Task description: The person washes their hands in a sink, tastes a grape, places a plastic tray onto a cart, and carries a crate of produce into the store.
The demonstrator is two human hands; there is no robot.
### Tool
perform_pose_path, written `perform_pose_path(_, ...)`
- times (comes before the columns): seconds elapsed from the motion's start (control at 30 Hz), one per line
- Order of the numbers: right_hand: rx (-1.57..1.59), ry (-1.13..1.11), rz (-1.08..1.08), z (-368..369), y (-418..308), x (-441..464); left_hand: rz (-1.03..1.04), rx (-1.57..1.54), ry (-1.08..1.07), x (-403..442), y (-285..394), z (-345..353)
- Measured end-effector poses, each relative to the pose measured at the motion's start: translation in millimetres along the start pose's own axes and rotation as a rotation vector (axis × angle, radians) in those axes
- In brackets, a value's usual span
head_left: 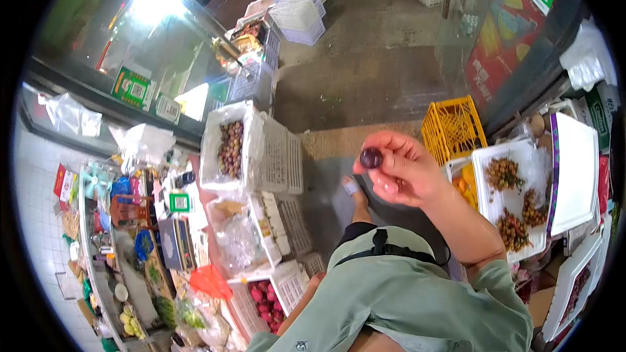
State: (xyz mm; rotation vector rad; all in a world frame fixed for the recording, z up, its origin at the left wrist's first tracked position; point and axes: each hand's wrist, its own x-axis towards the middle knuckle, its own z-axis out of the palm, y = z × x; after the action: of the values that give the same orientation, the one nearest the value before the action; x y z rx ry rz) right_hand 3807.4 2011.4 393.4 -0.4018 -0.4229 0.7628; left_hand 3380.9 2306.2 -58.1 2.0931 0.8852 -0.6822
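Note:
My right hand [405, 168] is raised in front of me, with its thumb and fingers closed on a small, glossy, dark purple round fruit [371, 158]. Low on the left, my left hand [317, 279] shows only in part beside my body, and its fingers are hidden. Nearest to it stands a white crate [290, 291] of dragon fruit [266, 301]. Farther ahead on the left, a lined white crate [207, 156] holds many purple and greenish round fruits [231, 148].
A yellow crate [454, 129] stands right of my right hand. Beyond it, a white foam box [479, 176] holds brown fruit bunches [514, 231]. Stacked white crates [297, 16] stand ahead on the left. Glass doors [189, 32] flank the doorway. A cluttered counter [134, 274] lies far left.

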Motion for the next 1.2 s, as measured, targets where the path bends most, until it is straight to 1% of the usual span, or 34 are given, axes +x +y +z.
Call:
perform_pose_path(0.03, -0.017, -0.001, -0.010, -1.5, -5.0, 16.4, -0.022, 0.001, -0.031, 18.3, 6.7, -6.4)
perform_pose_path(0.1, -0.051, -0.096, -0.032, 3.6, -16.8, 44.8, -0.059, -0.004, -0.074, 61.5, 21.5, -27.4)
perform_pose_path(0.13, -0.173, -0.116, -0.056, 8.0, -21.8, 58.2, -0.080, -0.020, -0.085, 87.6, 36.8, -46.3)
perform_pose_path(0.2, -0.339, -0.229, -0.165, 32.0, -43.1, 92.5, -0.151, -0.097, -0.107, 140.8, 71.5, -84.7)
perform_pose_path(0.23, -0.374, -0.322, -0.248, 50.1, -55.9, 112.8, -0.166, -0.106, -0.108, 169.6, 93.4, -102.3)
perform_pose_path(0.27, -0.385, -0.425, -0.234, 60.4, -69.8, 129.9, -0.059, 0.115, -0.054, 205.6, 117.4, -126.2)
perform_pose_path(0.3, -0.389, -0.525, -0.216, 63.1, -78.2, 146.7, 0.089, 0.176, -0.040, 238.8, 137.1, -151.5)
perform_pose_path(0.33, -0.293, -0.686, -0.313, 62.2, -76.0, 171.1, 0.076, 0.119, 0.054, 256.6, 168.3, -176.5)
perform_pose_path(0.4, -0.306, -0.644, -0.301, 61.6, -92.9, 194.7, 0.097, -0.003, 0.094, 256.0, 273.5, -243.6)
perform_pose_path(0.43, -0.319, -0.613, -0.281, 62.6, -101.8, 205.7, 0.098, 0.004, 0.094, 276.5, 287.6, -255.6)
perform_pose_path(0.5, -0.346, -0.580, -0.303, 57.4, -114.3, 229.8, 0.073, -0.371, 0.012, 326.9, 320.5, -272.8)
perform_pose_path(0.53, -0.365, -0.582, -0.324, 50.2, -119.7, 242.1, 0.079, -0.369, 0.012, 342.1, 331.4, -277.3)
perform_pose_path(0.6, -0.390, -0.585, -0.349, 34.1, -131.8, 266.1, 0.247, -0.381, 0.021, 366.6, 351.6, -283.2)
perform_pose_path(0.63, -0.398, -0.612, -0.328, 21.6, -138.9, 279.1, 0.250, -0.386, 0.026, 368.3, 359.0, -284.3)
perform_pose_path(0.7, -0.416, -0.655, -0.313, 2.7, -157.6, 305.2, 0.271, -0.156, 0.053, 368.0, 378.9, -286.1)
perform_pose_path(0.73, -0.423, -0.645, -0.354, -4.0, -167.7, 317.4, 0.177, -0.137, 0.036, 372.5, 382.4, -278.1)
perform_pose_path(0.77, -0.430, -0.631, -0.397, -11.9, -178.7, 329.3, 0.084, -0.115, 0.015, 378.0, 368.5, -266.5)
perform_pose_path(0.8, -0.429, -0.627, -0.403, -20.7, -188.4, 341.2, 0.149, 0.014, -0.009, 394.9, 340.7, -254.5)
perform_pose_path(0.83, -0.433, -0.646, -0.456, -31.3, -199.0, 354.5, 0.216, 0.141, -0.025, 409.3, 318.0, -244.3)
perform_pose_path(0.87, -0.439, -0.670, -0.509, -43.1, -211.5, 368.4, 0.190, 0.185, -0.055, 407.2, 312.4, -241.3)
perform_pose_path(0.93, -0.458, -0.697, -0.550, -65.9, -239.9, 397.0, 0.046, 0.182, -0.129, 401.0, 322.9, -236.0)
perform_pose_path(1.0, -0.483, -0.713, -0.575, -82.3, -267.4, 422.3, -0.031, 0.154, -0.144, 406.4, 341.3, -237.6)
perform_pose_path(1.1, -0.496, -0.734, -0.547, -103.4, -309.0, 459.0, -0.065, 0.091, -0.138, 428.7, 378.7, -238.6)
perform_pose_path(1.2, -0.534, -0.691, -0.564, -125.9, -336.9, 486.3, -0.059, 0.033, -0.117, 459.8, 414.1, -244.2)
